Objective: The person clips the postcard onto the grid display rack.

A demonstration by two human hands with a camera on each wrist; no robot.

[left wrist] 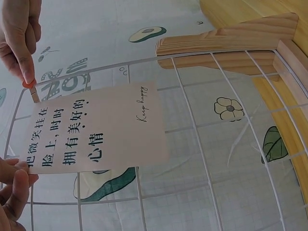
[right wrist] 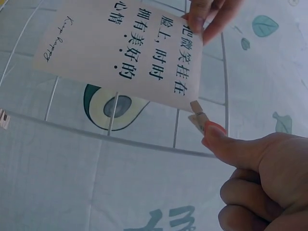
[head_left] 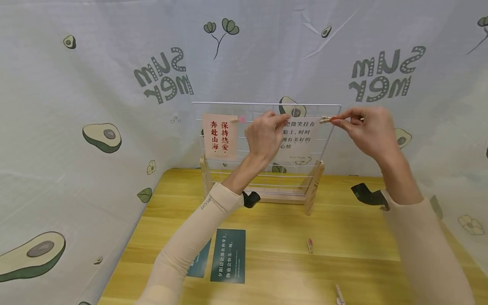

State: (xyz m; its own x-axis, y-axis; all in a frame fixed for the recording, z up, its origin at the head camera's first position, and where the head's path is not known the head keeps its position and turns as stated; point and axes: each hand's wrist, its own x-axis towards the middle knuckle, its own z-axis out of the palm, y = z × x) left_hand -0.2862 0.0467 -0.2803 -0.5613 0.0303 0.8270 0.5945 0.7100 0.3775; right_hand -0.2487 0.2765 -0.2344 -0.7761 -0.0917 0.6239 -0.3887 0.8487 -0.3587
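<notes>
A white card with dark Chinese lettering (head_left: 299, 142) lies against the white wire grid (head_left: 267, 103). My left hand (head_left: 267, 133) pinches the card's upper left corner between thumb and finger. At the upper right corner, my right hand (head_left: 370, 127) pinches a small wooden clothespin (right wrist: 198, 117) with an orange-red decoration. The clothespin's tip meets that corner in both wrist views; whether it also bites the wire, I cannot tell. Left of the card hangs a pink card with red lettering (head_left: 220, 137), with a pink-topped clothespin (head_left: 238, 120) at its upper right corner.
Wooden feet (head_left: 314, 186) hold the grid upright on the yellow wooden table (head_left: 282, 228). Two teal cards lie at the front left, one a dark card (head_left: 228, 256), the other partly behind my left sleeve. Loose on the table are a pink-topped clothespin (head_left: 310, 245) and another clothespin (head_left: 339, 294).
</notes>
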